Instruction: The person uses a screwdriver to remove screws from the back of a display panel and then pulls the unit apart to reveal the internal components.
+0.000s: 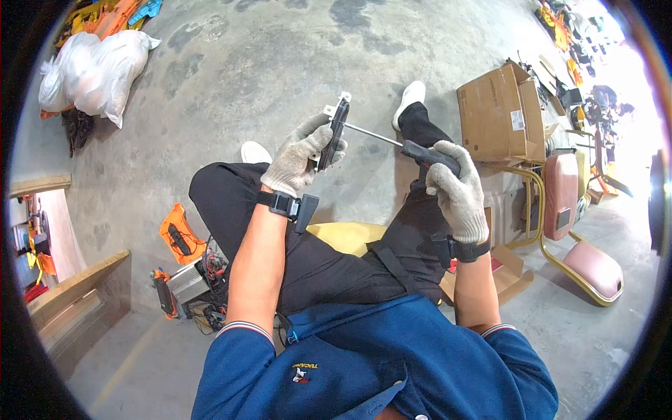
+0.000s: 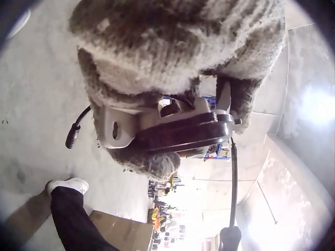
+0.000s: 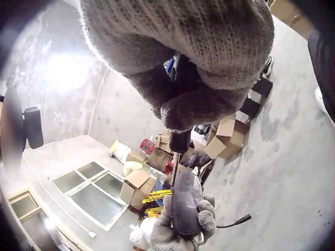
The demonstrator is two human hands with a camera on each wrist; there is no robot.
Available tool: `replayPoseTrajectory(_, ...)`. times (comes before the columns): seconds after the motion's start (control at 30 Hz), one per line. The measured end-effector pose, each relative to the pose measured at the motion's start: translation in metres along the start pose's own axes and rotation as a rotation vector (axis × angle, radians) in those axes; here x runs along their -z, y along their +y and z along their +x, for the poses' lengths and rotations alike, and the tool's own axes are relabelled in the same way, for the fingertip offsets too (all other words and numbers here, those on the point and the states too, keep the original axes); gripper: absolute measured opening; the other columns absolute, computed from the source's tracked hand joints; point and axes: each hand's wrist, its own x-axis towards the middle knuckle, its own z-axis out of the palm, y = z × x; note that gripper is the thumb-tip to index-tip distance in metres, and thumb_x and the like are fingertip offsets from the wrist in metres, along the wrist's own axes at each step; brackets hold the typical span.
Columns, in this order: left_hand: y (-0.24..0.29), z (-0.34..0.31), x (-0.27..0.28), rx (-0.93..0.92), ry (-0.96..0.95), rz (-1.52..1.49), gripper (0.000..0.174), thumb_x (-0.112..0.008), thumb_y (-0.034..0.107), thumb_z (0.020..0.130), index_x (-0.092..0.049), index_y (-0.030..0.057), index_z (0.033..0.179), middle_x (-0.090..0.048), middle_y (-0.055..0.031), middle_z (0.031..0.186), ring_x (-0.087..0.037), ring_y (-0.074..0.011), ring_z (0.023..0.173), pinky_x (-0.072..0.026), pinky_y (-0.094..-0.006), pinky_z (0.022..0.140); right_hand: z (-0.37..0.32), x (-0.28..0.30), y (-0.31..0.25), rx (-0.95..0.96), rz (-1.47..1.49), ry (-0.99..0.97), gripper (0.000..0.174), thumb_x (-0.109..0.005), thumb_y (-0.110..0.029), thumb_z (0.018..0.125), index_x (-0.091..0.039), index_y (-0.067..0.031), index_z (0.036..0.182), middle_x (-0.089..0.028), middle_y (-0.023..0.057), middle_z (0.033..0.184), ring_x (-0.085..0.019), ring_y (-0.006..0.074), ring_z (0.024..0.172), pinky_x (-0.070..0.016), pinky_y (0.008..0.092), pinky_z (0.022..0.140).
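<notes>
In the head view my gloved left hand (image 1: 301, 157) grips a slim black oblong housing (image 1: 334, 133) with pale brackets on it. Fingers wrap around its back in the left wrist view, where a slotted bracket tab (image 2: 119, 128) and a short cable plug (image 2: 72, 137) stick out. My gloved right hand (image 1: 458, 189) holds a screwdriver (image 1: 420, 154) by its thick dark body. Its long thin shaft (image 2: 234, 183) points at the housing, the tip right at the housing's edge. Seen from the right wrist, the housing's rounded black face (image 3: 186, 204) lies beyond the shaft.
The seated person's legs frame the work above the concrete floor. A cardboard box (image 1: 490, 115) and a pink padded chair (image 1: 560, 189) stand on the right. At left are a white plastic bag (image 1: 98, 77), an orange case (image 1: 180, 234) and a silver unit with wires (image 1: 189, 283).
</notes>
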Motion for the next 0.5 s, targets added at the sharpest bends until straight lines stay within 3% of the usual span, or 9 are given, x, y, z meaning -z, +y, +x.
replayPoseTrajectory(0.5, 0.0017, -0.002, -0.0045, 0.002, -0.036, 0.046, 0.058, -0.075, 0.019, 0.104, -0.052, -0.0007, 0.153, -0.074, -0.0177, 0.121, -0.077, -0.0305, 0.102, -0.0667, -0.0403, 0.082, -0.0008, 0.0006, 0.0004, -0.03, 0.014, 0.006, 0.038, -0.072, -0.008, 0.098, -0.064, -0.0015, 0.134, -0.068, 0.0052, 0.096, -0.063, 0.0098, 0.072, -0.0511, 0.0227, 0.063)
